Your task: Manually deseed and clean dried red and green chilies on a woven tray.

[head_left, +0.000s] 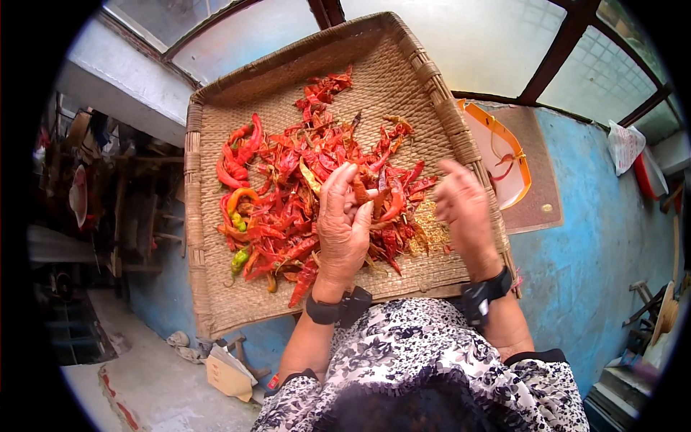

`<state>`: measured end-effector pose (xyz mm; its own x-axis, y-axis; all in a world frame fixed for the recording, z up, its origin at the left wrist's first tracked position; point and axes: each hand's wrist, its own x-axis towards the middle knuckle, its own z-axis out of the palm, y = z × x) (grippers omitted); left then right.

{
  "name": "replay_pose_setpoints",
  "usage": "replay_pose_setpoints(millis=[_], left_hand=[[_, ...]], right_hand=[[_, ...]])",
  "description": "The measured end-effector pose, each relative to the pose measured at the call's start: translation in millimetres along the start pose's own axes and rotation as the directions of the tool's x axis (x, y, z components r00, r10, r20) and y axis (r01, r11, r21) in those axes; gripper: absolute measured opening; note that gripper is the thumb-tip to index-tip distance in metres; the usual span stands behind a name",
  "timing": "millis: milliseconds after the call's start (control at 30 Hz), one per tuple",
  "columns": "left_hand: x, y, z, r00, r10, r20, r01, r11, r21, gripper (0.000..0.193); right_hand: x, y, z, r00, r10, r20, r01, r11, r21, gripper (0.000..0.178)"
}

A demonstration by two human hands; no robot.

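A wide, square woven basket (381, 65) holds a heap of dried red chili peppers (288, 223), with a few green and yellow ones at its left side. Over the middle of the heap, my left hand (342, 230) is closed, with a reddish-brown dried chili pepper (360, 189) at its fingers. My right hand (464, 212) hovers near the basket's right rim, apart from the left; its fingers are smeared by motion, so what they hold cannot be told. Pale yellow seeds (430, 227) lie loose on the weave between the hands.
An orange-rimmed container (524, 173) with a red chili inside stands beyond the basket's right rim, on a brown mat (543, 209). Framed window panes (461, 43) run along the back. Cluttered wooden furniture (137, 209) stands at left; a red basin (650, 174) sits far right.
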<state>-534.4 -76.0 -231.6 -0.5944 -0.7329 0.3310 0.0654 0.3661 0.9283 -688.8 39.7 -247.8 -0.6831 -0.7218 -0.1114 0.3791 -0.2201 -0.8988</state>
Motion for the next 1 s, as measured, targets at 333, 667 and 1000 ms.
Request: replay_pose_setpoints(millis=[333,667,1000], left_hand=[[-4,10,9,0.958,-0.277,0.076,0.287,0.912,-0.293,0.054],[0,-5,0,0.932,-0.349,-0.102,0.201,0.729,-0.654,0.027],[-3,5,18,0.936,-0.351,0.042,0.341,0.866,-0.366,0.022]], right_hand=[[-13,24,27,0.939,-0.161,0.304,0.27,0.892,-0.362,0.016],[-2,-4,-2,0.998,0.034,0.061,-0.026,0.99,-0.142,0.021],[-1,-12,-4,0.996,0.072,0.061,-0.062,0.986,-0.155,0.029]])
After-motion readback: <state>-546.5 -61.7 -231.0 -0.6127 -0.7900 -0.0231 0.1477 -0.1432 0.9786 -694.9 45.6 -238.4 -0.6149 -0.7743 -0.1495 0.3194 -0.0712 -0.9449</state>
